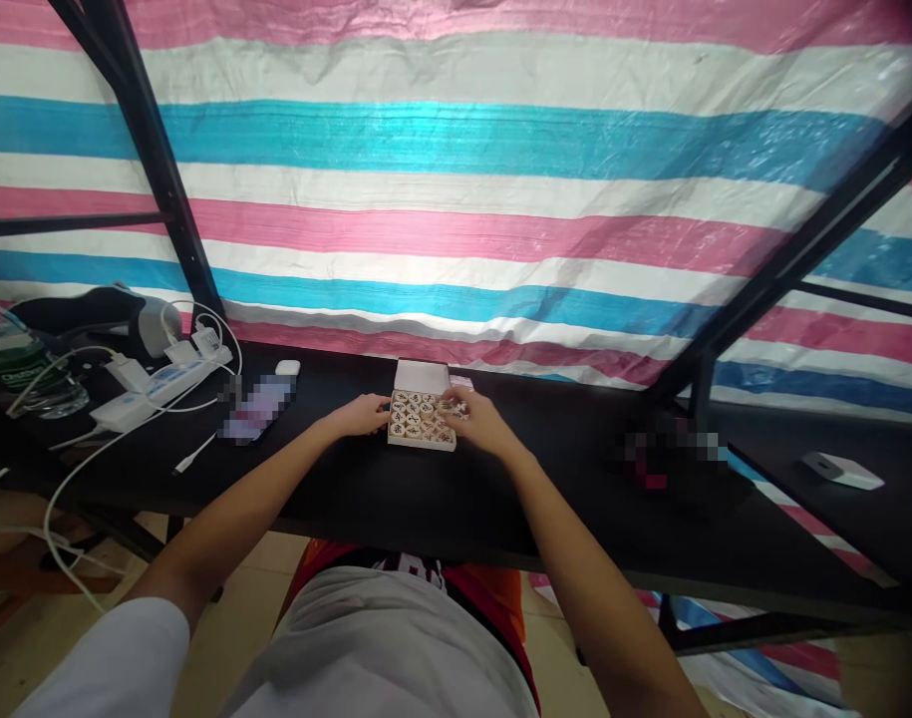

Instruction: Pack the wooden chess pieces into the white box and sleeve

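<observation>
A small white box (423, 446) sits on the black table, filled with rows of round, pale xiangqi pieces (413, 419) marked with dark and some reddish characters. Its lid part (421, 376) stands behind it. My left hand (364, 415) is at the box's left wall, with the fingers bent and the fingertips against the edge. Over the box's right side, my right hand (476, 421) has its thumb and fingers pinched together at a xiangqi piece. The hand partly covers that piece and its neighbours.
Left on the table are a phone (255, 411), a white earbud case (287, 368), a power strip (160, 392) with cables and a plastic bottle (33, 369). A blurred dark object (669, 449) lies right, and a white box-shaped item (842, 470) farther right. Striped sheeting (456, 239) hangs behind.
</observation>
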`<state>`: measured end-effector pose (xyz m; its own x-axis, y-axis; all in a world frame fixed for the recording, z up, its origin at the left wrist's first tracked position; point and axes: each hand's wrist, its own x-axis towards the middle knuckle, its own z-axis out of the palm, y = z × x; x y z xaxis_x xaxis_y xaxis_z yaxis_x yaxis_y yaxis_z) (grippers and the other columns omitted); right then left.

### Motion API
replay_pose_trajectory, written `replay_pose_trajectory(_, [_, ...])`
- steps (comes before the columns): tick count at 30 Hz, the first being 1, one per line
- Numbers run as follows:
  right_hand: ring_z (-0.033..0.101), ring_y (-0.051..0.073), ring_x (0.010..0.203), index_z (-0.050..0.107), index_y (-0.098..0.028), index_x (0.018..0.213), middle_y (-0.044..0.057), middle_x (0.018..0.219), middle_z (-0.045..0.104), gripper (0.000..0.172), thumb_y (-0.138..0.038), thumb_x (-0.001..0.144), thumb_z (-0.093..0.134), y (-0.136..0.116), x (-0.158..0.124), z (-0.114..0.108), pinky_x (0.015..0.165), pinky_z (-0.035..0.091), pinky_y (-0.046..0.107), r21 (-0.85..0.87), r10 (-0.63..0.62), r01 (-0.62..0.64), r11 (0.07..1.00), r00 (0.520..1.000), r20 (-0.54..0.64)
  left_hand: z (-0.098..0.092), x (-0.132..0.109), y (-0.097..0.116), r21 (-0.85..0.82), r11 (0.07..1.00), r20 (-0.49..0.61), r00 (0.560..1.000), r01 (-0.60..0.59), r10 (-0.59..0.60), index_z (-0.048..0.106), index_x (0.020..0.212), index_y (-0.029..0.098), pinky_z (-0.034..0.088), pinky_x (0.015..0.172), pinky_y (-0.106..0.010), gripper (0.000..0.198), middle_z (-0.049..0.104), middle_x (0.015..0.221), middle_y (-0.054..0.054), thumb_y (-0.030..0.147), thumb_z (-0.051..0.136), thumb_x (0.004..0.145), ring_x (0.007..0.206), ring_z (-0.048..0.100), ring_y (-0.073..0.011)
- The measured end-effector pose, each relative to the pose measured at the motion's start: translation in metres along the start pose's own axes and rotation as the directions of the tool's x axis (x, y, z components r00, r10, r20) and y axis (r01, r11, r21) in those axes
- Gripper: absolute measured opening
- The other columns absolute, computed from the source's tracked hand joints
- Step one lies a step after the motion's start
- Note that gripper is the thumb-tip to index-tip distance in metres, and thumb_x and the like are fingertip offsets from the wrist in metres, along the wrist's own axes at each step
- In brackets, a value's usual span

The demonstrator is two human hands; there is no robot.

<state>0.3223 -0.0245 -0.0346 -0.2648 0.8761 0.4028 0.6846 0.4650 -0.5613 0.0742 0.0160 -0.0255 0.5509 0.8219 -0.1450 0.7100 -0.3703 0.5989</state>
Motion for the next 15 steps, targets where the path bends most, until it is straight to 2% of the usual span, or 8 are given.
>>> replay_pose_trajectory(2, [0.056,0.017,0.083,0.058,-0.02,0.098,0.004,0.096,0.062,0.028,-0.025,0.07,0.059,0.017,-0.004,-0.021,0.072,0.044,0.029,0.104,0.109,-0.107,0.989,0.994,-0.015,-0.001,-0.001,0.001,0.002,1.0,0.007,1.0,-0.008,0.008,0.053,0.127,0.018,0.043,0.05,-0.017,0.048,0.064,0.072,-0.002,0.03,0.044,0.081,0.055,0.057,-0.011])
replay_pose_trajectory(4, [0.056,0.017,0.084,0.058,-0.02,0.095,0.003,0.095,0.062,0.032,-0.023,0.064,0.062,0.04,-0.01,-0.041,0.075,0.044,0.03,0.183,0.196,-0.197,0.963,0.98,0.024,-0.001,-0.002,0.002,0.006,1.0,0.007,1.0,-0.014,0.014,0.051,0.129,0.017,0.043,0.049,-0.017,0.05,0.063,0.07,-0.002,0.03,0.044,0.081,0.055,0.057,-0.0115])
replay_pose_trajectory(5, [0.056,0.017,0.083,0.058,-0.019,0.098,0.003,0.092,0.063,0.036,-0.023,0.062,0.063,0.051,-0.014,-0.048,0.076,0.045,0.03,0.235,0.253,-0.267,0.935,0.964,0.085,-0.002,-0.003,0.003,0.007,1.0,0.005,1.0,-0.013,0.013,0.051,0.129,0.016,0.043,0.049,-0.017,0.051,0.064,0.07,-0.002,0.03,0.044,0.081,0.055,0.057,-0.0117])
replay_pose_trajectory(7, [0.057,0.017,0.078,0.057,-0.018,0.099,0.002,0.085,0.063,0.044,-0.02,0.056,0.067,0.07,-0.02,-0.057,0.073,0.046,0.03,0.282,0.351,-0.417,0.864,0.901,0.257,-0.002,-0.003,0.003,0.009,1.0,0.002,1.0,-0.011,0.011,0.051,0.129,0.015,0.042,0.049,-0.017,0.051,0.064,0.071,-0.002,0.031,0.044,0.081,0.055,0.057,-0.0117])
replay_pose_trajectory(9, [0.058,0.016,0.074,0.057,-0.018,0.099,0.002,0.083,0.062,0.049,-0.018,0.052,0.069,0.079,-0.024,-0.057,0.071,0.047,0.03,0.281,0.397,-0.502,0.818,0.846,0.356,-0.002,-0.003,0.003,0.013,1.0,-0.001,1.0,-0.015,0.015,0.052,0.128,0.015,0.042,0.049,-0.017,0.05,0.064,0.07,-0.002,0.03,0.043,0.081,0.054,0.057,-0.0114])
replay_pose_trajectory(10, [0.058,0.015,0.074,0.058,-0.018,0.1,0.002,0.084,0.062,0.05,-0.018,0.051,0.07,0.081,-0.024,-0.055,0.071,0.047,0.029,0.272,0.407,-0.518,0.811,0.834,0.374,-0.002,-0.003,0.003,0.014,1.0,-0.002,1.0,-0.018,0.018,0.052,0.128,0.015,0.042,0.049,-0.017,0.05,0.064,0.07,-0.002,0.03,0.043,0.081,0.054,0.057,-0.0112])
replay_pose_trajectory(15, [0.058,0.013,0.07,0.058,-0.018,0.098,-0.001,0.078,0.061,0.048,-0.017,0.053,0.073,0.073,-0.019,-0.04,0.068,0.047,0.027,0.202,0.411,-0.501,0.841,0.836,0.362,-0.002,-0.002,0.002,0.009,1.0,0.007,1.0,-0.024,0.023,0.052,0.128,0.016,0.043,0.05,-0.017,0.05,0.063,0.071,-0.002,0.03,0.044,0.08,0.055,0.057,-0.0111])
